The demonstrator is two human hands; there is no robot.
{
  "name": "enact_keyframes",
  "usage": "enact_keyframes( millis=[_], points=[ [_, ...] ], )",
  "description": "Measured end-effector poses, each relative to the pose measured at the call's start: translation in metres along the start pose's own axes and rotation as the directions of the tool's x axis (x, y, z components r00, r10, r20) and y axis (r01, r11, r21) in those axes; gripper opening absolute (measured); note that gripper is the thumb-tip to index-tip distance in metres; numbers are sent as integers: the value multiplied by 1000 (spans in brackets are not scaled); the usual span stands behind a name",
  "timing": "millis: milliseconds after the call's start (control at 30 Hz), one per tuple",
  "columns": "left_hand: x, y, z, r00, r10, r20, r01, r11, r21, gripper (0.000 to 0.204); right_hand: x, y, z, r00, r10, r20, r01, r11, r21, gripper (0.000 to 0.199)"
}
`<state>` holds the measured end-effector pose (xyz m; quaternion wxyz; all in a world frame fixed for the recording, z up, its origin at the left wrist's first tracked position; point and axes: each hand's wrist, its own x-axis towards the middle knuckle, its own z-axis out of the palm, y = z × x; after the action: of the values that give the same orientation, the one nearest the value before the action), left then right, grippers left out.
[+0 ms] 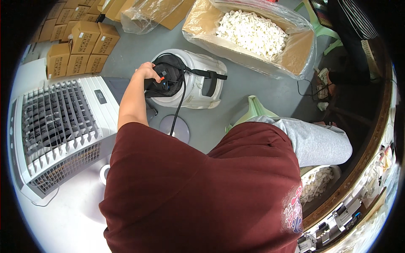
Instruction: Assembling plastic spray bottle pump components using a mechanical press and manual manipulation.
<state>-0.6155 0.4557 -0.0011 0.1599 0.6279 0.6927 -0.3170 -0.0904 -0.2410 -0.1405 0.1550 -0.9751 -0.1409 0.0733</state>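
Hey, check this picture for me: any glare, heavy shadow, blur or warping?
Head view: the pale surface at lower left is washed out nearly white; head view: deep shadow beside the brown table edge at right hides detail; head view: that edge bows with the fisheye, and the corners are black; head view: the left hand at the black mesh bag shows no obvious blur.

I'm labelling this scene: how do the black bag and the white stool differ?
The black bag is dark, while the white stool is pale. The bag is smaller than the stool. The bag has straps, whereas the stool has an opening cut through it. The left hand touches the bag. Both have rounded outlines.
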Motion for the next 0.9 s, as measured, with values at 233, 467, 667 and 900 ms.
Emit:
enact_keyframes(
  millis=[233,467,667,900],
  points=[
    [-9,9,-5,1000,-9,-13,10,993,118,96,-1,1,2,1000,-2,-4,2,1000,10,40],
    [-9,8,5,998,20,-54,-12,989,145,94,-3,3,3,1000,-4,-12,4,1000,9,40],
    [-24,9,24,987,53,-152,-28,987,157,96,-4,5,5,1000,-12,-17,12,1000,5,40],
    [-46,15,44,963,43,-264,-12,993,115,97,-5,11,9,999,-37,-29,37,999,-2,40]
  ],
)
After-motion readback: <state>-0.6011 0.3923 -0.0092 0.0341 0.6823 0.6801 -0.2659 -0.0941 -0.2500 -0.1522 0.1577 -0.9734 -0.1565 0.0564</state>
